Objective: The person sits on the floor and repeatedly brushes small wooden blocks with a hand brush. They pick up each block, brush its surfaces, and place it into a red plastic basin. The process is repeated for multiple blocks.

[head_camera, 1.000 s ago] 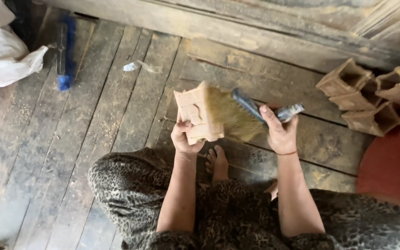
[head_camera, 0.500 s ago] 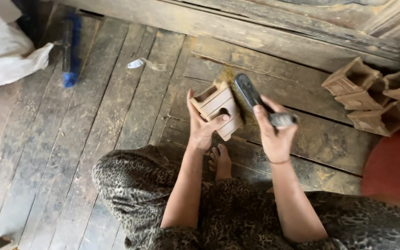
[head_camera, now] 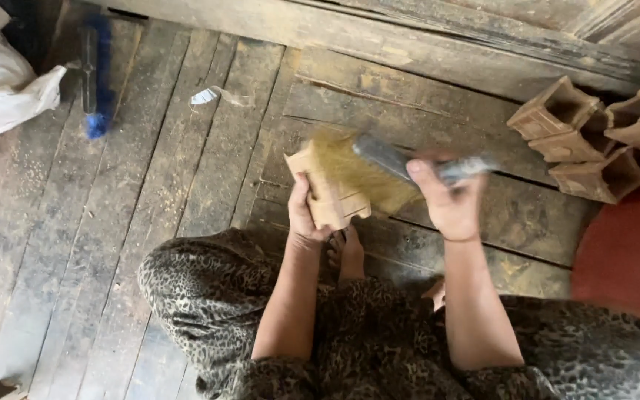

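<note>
My left hand [head_camera: 302, 215] grips a small carved wooden box-like piece [head_camera: 325, 184] from below, holding it up over the plank floor. My right hand [head_camera: 447, 198] is closed around the handle of a wide brush [head_camera: 394, 163], whose pale yellow bristles lie blurred across the wooden piece. I sit on the floor in leopard-print clothing, with a bare foot [head_camera: 345, 255] showing between my arms.
Several similar wooden pieces [head_camera: 579, 137] are stacked at the right beside a red round object [head_camera: 627, 255]. A blue-handled tool [head_camera: 92, 74] and a white sack [head_camera: 1, 96] lie at the far left. A wooden beam [head_camera: 409, 37] runs along the back.
The wooden piece has been turned in my left hand, and the brush has swung back across it, bristles now over its face after being lifted off half a second ago.
</note>
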